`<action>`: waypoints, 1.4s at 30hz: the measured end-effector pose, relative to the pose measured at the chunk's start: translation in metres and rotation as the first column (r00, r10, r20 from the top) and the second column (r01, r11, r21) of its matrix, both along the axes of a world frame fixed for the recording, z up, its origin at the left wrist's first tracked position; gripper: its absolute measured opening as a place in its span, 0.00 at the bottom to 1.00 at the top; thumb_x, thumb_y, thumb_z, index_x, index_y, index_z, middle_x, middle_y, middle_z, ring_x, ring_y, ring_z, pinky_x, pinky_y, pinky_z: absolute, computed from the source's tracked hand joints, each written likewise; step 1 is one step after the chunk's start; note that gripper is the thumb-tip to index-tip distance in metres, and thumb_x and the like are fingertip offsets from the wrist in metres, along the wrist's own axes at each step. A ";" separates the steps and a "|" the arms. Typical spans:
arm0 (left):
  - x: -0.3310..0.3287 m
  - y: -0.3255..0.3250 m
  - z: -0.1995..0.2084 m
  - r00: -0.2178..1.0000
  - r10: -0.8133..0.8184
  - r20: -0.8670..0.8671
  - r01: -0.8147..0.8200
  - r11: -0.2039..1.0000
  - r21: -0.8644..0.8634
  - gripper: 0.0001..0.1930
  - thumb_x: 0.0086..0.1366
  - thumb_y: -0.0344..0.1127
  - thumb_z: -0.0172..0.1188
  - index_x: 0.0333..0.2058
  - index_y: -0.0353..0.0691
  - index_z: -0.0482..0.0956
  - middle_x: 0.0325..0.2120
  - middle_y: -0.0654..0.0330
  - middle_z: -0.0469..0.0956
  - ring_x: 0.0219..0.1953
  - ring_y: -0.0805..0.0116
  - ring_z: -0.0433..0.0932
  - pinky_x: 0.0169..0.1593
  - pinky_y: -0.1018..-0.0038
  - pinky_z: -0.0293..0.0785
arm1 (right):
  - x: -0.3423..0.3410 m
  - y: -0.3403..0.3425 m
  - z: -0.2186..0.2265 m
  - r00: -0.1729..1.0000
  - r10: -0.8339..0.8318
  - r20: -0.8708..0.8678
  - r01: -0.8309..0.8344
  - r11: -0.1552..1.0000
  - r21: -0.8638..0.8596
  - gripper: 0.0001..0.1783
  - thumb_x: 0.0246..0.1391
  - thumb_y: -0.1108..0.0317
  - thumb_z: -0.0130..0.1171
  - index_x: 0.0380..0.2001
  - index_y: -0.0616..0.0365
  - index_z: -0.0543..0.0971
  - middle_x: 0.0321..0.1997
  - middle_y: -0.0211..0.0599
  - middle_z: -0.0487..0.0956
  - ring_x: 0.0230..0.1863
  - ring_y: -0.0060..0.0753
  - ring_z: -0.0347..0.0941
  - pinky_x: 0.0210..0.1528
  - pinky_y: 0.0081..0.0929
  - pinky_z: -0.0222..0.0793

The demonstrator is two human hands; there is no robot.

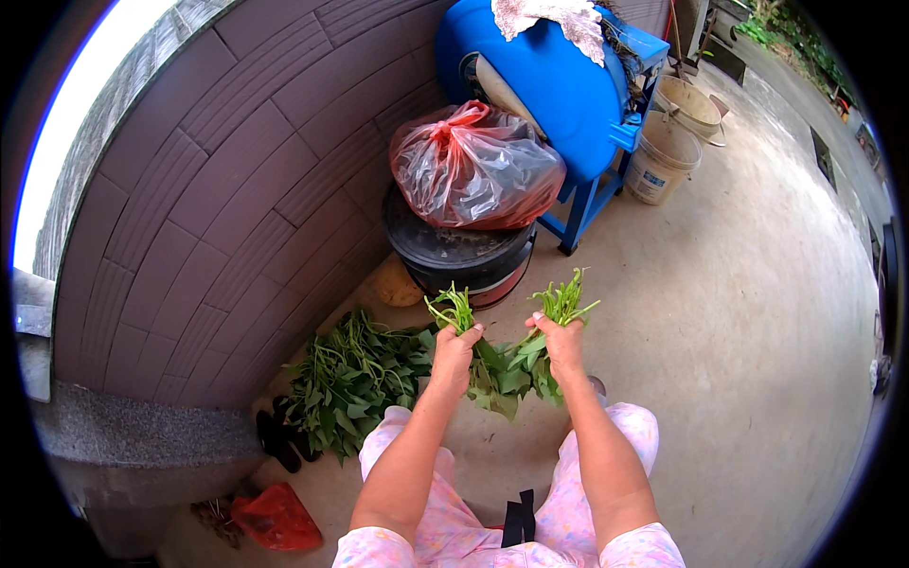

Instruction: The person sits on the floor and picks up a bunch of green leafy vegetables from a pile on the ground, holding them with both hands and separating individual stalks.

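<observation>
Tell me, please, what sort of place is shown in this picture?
Probably an outdoor yard beside a building: a tiled wall runs along one side, plastic buckets stand on the concrete-looking floor, and greenery shows beyond.

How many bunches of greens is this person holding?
2: one leafy bunch in the left hand, a second bunch in the right hand. Smaller ones may be hidden behind these.

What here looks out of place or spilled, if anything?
Nothing looks spilled. Slightly odd: the leafy pile lies on the floor right beside what look like black shoes, an untidy spot for greens. The left hand and right hand hold stems normally.
</observation>
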State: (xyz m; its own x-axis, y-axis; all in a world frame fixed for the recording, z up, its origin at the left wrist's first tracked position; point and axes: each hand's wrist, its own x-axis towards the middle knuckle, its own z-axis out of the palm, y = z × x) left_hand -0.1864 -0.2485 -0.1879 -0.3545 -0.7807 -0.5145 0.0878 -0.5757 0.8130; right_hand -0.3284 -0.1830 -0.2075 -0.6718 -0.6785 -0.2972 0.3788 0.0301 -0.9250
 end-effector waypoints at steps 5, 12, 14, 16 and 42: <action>0.013 -0.012 -0.002 0.992 0.116 0.050 -0.111 0.989 -0.100 0.04 0.52 0.29 0.54 0.28 0.37 0.72 0.25 0.66 0.70 0.29 0.75 0.66 0.37 0.78 0.60 | -0.008 0.000 0.000 0.987 -0.082 0.141 0.087 0.996 -0.030 0.03 0.42 0.77 0.53 0.24 0.64 0.71 0.19 0.38 0.74 0.17 0.27 0.68 0.21 0.22 0.63; 0.040 -0.032 0.006 0.971 0.235 0.043 -0.231 0.970 -0.072 0.03 0.53 0.29 0.54 0.27 0.38 0.71 0.24 0.65 0.71 0.29 0.73 0.67 0.35 0.75 0.63 | -0.021 0.003 0.003 0.937 -0.259 0.235 0.277 0.960 -0.047 0.06 0.41 0.77 0.56 0.21 0.60 0.68 0.14 0.31 0.68 0.13 0.25 0.64 0.17 0.21 0.61; 0.045 -0.034 0.004 0.966 0.255 0.044 -0.252 0.965 -0.072 0.02 0.54 0.29 0.53 0.27 0.39 0.72 0.25 0.65 0.71 0.29 0.72 0.69 0.34 0.74 0.65 | -0.021 0.003 0.004 0.932 -0.272 0.241 0.291 0.956 -0.043 0.06 0.41 0.76 0.56 0.21 0.60 0.68 0.14 0.31 0.68 0.13 0.24 0.63 0.17 0.20 0.61; 0.047 -0.034 0.000 0.968 0.249 0.041 -0.246 0.967 -0.062 0.02 0.54 0.29 0.54 0.27 0.39 0.72 0.25 0.65 0.71 0.28 0.72 0.69 0.33 0.73 0.66 | -0.020 0.002 0.005 0.927 -0.283 0.248 0.301 0.953 -0.041 0.07 0.41 0.76 0.56 0.21 0.59 0.68 0.14 0.30 0.68 0.13 0.24 0.63 0.17 0.20 0.61; 0.020 -0.014 0.005 0.989 -0.029 -0.143 0.054 0.983 0.177 0.17 0.49 0.22 0.42 0.39 0.31 0.70 0.26 0.60 0.67 0.27 0.68 0.69 0.33 0.70 0.70 | 0.002 0.001 0.000 0.999 0.037 -0.015 -0.037 0.999 -0.024 0.05 0.39 0.75 0.58 0.19 0.59 0.72 0.15 0.26 0.69 0.15 0.18 0.62 0.19 0.17 0.58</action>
State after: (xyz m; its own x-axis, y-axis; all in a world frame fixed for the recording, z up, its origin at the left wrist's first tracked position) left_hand -0.1664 -0.2627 -0.1828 -0.4625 -0.6632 -0.5884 0.1659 -0.7166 0.6774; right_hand -0.3265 -0.1822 -0.2076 -0.6502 -0.7098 -0.2709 0.3645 0.0215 -0.9310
